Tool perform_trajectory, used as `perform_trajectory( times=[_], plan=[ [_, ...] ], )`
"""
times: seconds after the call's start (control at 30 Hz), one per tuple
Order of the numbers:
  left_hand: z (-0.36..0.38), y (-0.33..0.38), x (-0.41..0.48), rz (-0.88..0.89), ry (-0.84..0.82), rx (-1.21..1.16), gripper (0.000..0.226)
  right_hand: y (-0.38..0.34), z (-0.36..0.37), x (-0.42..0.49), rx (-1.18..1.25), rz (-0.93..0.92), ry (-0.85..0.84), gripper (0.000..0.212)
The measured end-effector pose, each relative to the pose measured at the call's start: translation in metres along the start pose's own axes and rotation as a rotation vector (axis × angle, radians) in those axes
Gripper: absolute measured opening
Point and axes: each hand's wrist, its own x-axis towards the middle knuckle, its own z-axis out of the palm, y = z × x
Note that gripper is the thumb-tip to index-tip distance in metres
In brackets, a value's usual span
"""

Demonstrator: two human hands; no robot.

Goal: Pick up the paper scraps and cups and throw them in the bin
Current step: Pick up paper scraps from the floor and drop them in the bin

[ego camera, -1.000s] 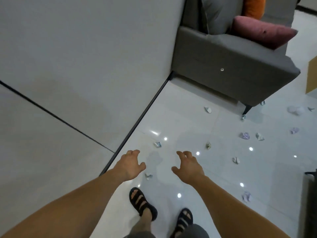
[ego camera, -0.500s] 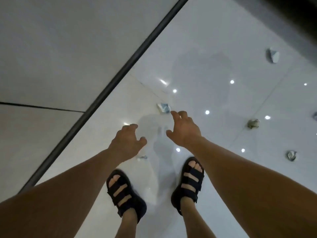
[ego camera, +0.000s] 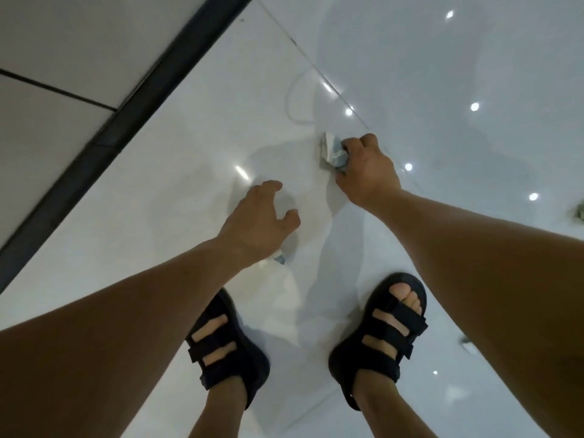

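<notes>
A: On the glossy white floor, just ahead of the right sandal, what is the right hand doing?

B: Its fingers are curled round a crumpled paper scrap, white with blue-grey print, which sticks out past the knuckles on the left. I cannot tell whether the scrap is touching the tile. Half a second ago that hand was spread just short of it.

A: And the left hand?

B: It hovers low over the floor with its fingers loosely bent and thumb out, holding nothing, much as before. A smaller scrap lies on the tile, partly hidden under the wrist, ahead of the left sandal.

A: Anything else different?

B: The view has dropped closer to the floor, so both hands look larger. The black skirting strip crosses the upper left. A blurred scrap shows at the right edge, well apart from both hands.
</notes>
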Motion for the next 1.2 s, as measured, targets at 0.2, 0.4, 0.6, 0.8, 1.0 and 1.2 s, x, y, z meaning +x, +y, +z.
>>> perform_trajectory(
  times=[0.2, 0.4, 0.6, 0.8, 1.0, 1.2],
  plan=[
    [-0.014, 0.015, -0.020, 0.001, -0.009, -0.276, 0.061, -0.047, 0.000, -0.078, 0.263, -0.245, -0.101, 0.055],
    [-0.039, 0.001, -0.038, -0.028, 0.027, -0.400, 0.092, -0.077, 0.001, -0.114, 0.427, -0.329, -0.042, 0.071],
    [-0.059, -0.054, -0.029, -0.100, 0.143, -0.289, 0.091, -0.066, 0.047, -0.106, 0.029, -0.284, -0.133, 0.093],
    [-0.040, -0.118, -0.032, -0.046, 0.157, -0.174, 0.063, -0.073, 0.120, -0.104, -0.231, -0.293, -0.267, 0.074],
    [-0.037, -0.123, -0.035, -0.004, 0.145, -0.158, 0.057, -0.074, 0.125, -0.111, -0.083, -0.253, -0.242, 0.045],
    [-0.077, -0.059, -0.080, 0.038, 0.111, -0.132, 0.090, -0.099, 0.030, -0.141, 0.042, -0.185, -0.175, 0.046]
  ],
)
